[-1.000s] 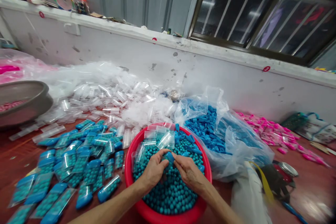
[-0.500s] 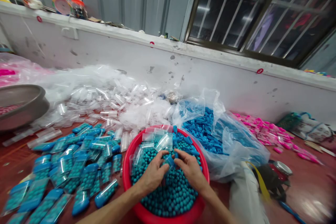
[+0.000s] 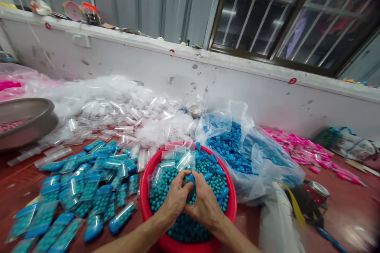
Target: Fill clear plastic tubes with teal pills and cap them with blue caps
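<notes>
The left hand (image 3: 174,201) and right hand (image 3: 205,206) meet side by side low over the beads (image 3: 190,231), fingers curled inward, tips pinching a blue cap (image 3: 191,179) between them. The fingers hide whether a clear case sits under it. The squeeze seems best made straight and kept over the basin (image 3: 143,195), so a slipped bead falls back among the rest; a skewed press could pop the cap off. Empty cases (image 3: 178,159) lie at the basin's far rim. Filled cases (image 3: 89,189) spread over the table (image 3: 18,184) to the left. A bag (image 3: 267,166) of caps touches the basin's right, and a heap (image 3: 118,110) of clear cases lies against the wall (image 3: 237,83).
</notes>
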Available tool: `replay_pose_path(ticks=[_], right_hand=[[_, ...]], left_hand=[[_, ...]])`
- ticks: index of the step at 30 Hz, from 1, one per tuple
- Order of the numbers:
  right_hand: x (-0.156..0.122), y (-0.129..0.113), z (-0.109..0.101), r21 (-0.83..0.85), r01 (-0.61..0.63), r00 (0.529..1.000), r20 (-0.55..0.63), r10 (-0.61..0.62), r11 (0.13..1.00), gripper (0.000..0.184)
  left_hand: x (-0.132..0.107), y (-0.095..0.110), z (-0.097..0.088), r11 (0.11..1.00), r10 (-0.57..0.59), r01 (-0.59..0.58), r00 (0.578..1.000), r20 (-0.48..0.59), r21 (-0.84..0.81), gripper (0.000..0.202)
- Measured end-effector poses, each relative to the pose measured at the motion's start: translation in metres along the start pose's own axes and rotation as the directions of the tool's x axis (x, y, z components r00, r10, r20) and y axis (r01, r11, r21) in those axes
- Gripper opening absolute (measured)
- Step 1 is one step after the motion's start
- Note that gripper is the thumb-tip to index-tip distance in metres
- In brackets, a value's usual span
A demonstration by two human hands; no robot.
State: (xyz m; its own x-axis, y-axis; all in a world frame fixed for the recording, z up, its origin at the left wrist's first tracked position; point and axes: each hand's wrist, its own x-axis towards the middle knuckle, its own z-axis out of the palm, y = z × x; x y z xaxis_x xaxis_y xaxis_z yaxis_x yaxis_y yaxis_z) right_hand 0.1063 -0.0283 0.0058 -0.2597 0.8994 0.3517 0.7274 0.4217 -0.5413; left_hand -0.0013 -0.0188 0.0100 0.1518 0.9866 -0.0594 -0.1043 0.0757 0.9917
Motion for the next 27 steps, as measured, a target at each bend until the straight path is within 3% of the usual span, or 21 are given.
replay_pose_path(ticks=[7, 9, 12, 14, 16, 18, 20, 21, 23, 25, 27], right_hand=[[-0.007, 0.004, 0.013, 0.081, -0.089, 0.996, -0.020, 0.090, 0.993, 0.070], [-0.007, 0.000, 0.009, 0.171, -0.128, 0.991, 0.060, 0.119, 0.977, 0.076], [-0.006, -0.001, -0.001, 0.356, -0.183, 0.958, 0.274, 0.085, 0.916, 0.091], [-0.006, 0.003, -0.007, 0.401, -0.208, 0.945, 0.319, 0.077, 0.892, 0.087], [-0.006, 0.011, -0.010, 0.360, -0.195, 0.954, 0.287, 0.091, 0.912, 0.069], [-0.006, 0.019, -0.011, 0.290, -0.164, 0.963, 0.255, 0.089, 0.943, 0.052], [-0.005, 0.024, -0.010, 0.246, -0.134, 0.965, 0.253, 0.069, 0.960, 0.044], [-0.004, 0.024, -0.009, 0.237, -0.122, 0.964, 0.258, 0.058, 0.964, 0.042], [-0.003, 0.022, -0.009, 0.238, -0.104, 0.962, 0.271, 0.037, 0.966, 0.037], [-0.001, 0.019, -0.011, 0.250, -0.093, 0.959, 0.281, 0.019, 0.964, 0.032], [0.000, 0.019, -0.017, 0.265, -0.100, 0.961, 0.277, 0.023, 0.959, 0.029]], left_hand=[[0.000, -0.002, 0.002, 0.979, 0.091, -0.091, 0.996, 0.011, 0.183, 0.021], [-0.001, 0.002, -0.003, 0.958, 0.119, -0.126, 0.992, 0.043, 0.256, 0.025], [-0.010, 0.014, -0.029, 0.896, 0.144, -0.165, 0.986, 0.081, 0.413, 0.031], [-0.019, 0.027, -0.061, 0.836, 0.126, -0.132, 0.991, 0.047, 0.533, 0.036], [-0.029, 0.039, -0.098, 0.726, 0.142, -0.052, 0.987, -0.075, 0.686, 0.039], [-0.037, 0.049, -0.134, 0.485, 0.175, 0.141, 0.952, -0.253, 0.863, 0.042], [-0.040, 0.052, -0.158, 0.231, 0.285, 0.252, 0.906, -0.313, 0.940, 0.043], [-0.039, 0.051, -0.164, 0.129, 0.335, 0.252, 0.899, -0.281, 0.959, 0.043], [-0.035, 0.045, -0.165, -0.017, 0.388, 0.119, 0.916, -0.103, 0.993, 0.043], [-0.025, 0.037, -0.155, -0.090, 0.363, -0.129, 0.919, 0.153, 0.988, 0.042], [-0.012, 0.028, -0.141, -0.100, 0.297, -0.348, 0.884, 0.362, 0.932, 0.043]])
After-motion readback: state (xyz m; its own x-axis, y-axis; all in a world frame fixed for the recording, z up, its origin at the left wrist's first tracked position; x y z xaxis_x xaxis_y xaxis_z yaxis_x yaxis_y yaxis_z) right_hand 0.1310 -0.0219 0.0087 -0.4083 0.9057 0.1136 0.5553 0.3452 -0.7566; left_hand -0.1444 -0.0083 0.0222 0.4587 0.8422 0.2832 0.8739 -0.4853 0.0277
